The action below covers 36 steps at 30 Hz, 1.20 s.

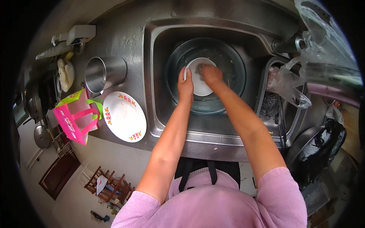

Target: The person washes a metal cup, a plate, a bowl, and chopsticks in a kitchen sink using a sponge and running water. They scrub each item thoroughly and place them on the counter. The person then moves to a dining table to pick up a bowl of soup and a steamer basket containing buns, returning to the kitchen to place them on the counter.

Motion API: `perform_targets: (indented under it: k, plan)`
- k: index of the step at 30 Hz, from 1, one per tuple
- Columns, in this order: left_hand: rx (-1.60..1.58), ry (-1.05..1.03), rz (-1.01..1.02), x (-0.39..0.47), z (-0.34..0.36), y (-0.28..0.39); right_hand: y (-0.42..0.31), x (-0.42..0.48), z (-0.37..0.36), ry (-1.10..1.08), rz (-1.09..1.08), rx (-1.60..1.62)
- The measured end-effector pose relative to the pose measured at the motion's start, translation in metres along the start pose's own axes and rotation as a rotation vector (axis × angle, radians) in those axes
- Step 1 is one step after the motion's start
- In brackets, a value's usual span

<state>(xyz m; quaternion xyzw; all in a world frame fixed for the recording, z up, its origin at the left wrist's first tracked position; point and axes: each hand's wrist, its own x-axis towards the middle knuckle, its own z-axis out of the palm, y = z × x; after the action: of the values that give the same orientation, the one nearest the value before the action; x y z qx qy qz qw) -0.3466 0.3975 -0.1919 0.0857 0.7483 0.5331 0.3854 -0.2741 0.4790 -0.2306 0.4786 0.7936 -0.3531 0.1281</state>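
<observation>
A white bowl (201, 87) is tilted over a wide, dark basin of water (234, 94) inside the stainless steel sink (171, 119). My left hand (186, 84) grips the bowl's left rim, thumb on the inside and fingers behind the wall. Inside the bowl, my right hand (211, 74) has its fingers curled over a small grey item (199, 71), which is blurred and mostly covered. What that item is, a cloth or a scrubber, I cannot tell. Small pale bits float in the water around the bowl.
Left of the sink, an oval white plate (125, 116) with a floral rim overlaps the counter's front edge. Beside it are a metal pot (114, 71) and a pink gift bag (71, 121). A smaller side basin (269, 111) and plastic bags (325, 48) crowd the right.
</observation>
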Motion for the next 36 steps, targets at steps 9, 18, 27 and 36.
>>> perform_targets:
  k: [9,18,27,36]
  plan:
    - [0.156,0.015,0.193,0.01,-0.007,-0.007,-0.019,-0.047,0.031,-0.264,0.161,0.853]
    - [0.506,0.155,0.452,0.005,-0.019,0.004,0.028,-0.053,-0.03,0.467,0.341,0.323]
    - [0.515,0.145,0.382,-0.004,-0.015,-0.012,0.021,-0.052,0.013,0.207,0.464,0.743]
    - [0.196,0.114,0.315,-0.025,0.003,0.021,-0.041,-0.06,0.059,-0.272,0.518,2.341]
